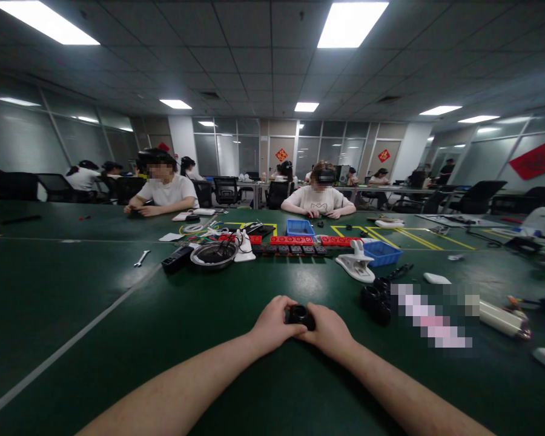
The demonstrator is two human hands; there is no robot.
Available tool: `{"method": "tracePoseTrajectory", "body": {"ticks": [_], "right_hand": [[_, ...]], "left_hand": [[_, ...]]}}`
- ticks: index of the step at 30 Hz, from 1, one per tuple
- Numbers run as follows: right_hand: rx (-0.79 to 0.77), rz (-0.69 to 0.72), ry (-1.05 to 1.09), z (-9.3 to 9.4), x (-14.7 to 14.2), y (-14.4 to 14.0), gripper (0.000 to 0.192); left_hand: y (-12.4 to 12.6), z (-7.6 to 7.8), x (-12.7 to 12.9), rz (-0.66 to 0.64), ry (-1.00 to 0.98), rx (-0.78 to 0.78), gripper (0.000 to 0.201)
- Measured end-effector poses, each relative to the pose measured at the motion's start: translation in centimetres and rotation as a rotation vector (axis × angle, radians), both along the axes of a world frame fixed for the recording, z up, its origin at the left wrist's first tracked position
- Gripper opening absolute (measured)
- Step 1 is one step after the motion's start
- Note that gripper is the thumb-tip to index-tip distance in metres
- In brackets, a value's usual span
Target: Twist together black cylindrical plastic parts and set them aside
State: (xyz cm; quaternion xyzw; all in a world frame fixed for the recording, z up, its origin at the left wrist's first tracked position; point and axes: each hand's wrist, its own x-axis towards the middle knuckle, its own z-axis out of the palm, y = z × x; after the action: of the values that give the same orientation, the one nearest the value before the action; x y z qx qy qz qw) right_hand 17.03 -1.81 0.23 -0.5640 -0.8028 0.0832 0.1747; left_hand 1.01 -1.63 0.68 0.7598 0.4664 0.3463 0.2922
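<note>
Between my two hands, just above or on the green table, is a small black plastic part (300,314) with a round recess in its top. My left hand (275,322) is closed around its left side, thumb along the near edge. From the other side my right hand (331,330) grips it, the two thumbs almost meeting in front. The part's underside and most fingertips are hidden. To the right of my right hand lie similar-looking black rounded parts (376,301) in a cluster.
Ahead stand a metal bowl (214,261), white clip stands (356,266), red-and-black strips (295,245) and blue trays (381,253). A wrench (142,258) lies left, a pale cylinder (504,319) right. Two people (320,197) sit across the green table (200,387).
</note>
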Motion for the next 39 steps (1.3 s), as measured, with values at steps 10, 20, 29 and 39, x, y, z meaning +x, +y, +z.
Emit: {"method": "tracePoseTrajectory", "body": {"ticks": [10, 20, 29, 39], "right_hand": [[-0.213, 0.409, 0.286, 0.8, 2.0, 1.1, 0.042], [-0.395, 0.425, 0.402, 1.5, 2.3, 1.3, 0.028], [-0.19, 0.185, 0.213, 0.3, 1.3, 1.0, 0.034], [-0.028, 0.127, 0.078, 0.4, 0.5, 0.1, 0.046]], "left_hand": [[0.8, 0.2, -0.7, -0.185, 0.028, -0.008, 0.044], [0.8, 0.4, -0.8, -0.217, 0.056, 0.013, 0.04], [0.0, 0.6, -0.2, -0.105, 0.025, -0.029, 0.039], [0.4, 0.1, -0.3, -0.106, 0.026, -0.018, 0.038]]}}
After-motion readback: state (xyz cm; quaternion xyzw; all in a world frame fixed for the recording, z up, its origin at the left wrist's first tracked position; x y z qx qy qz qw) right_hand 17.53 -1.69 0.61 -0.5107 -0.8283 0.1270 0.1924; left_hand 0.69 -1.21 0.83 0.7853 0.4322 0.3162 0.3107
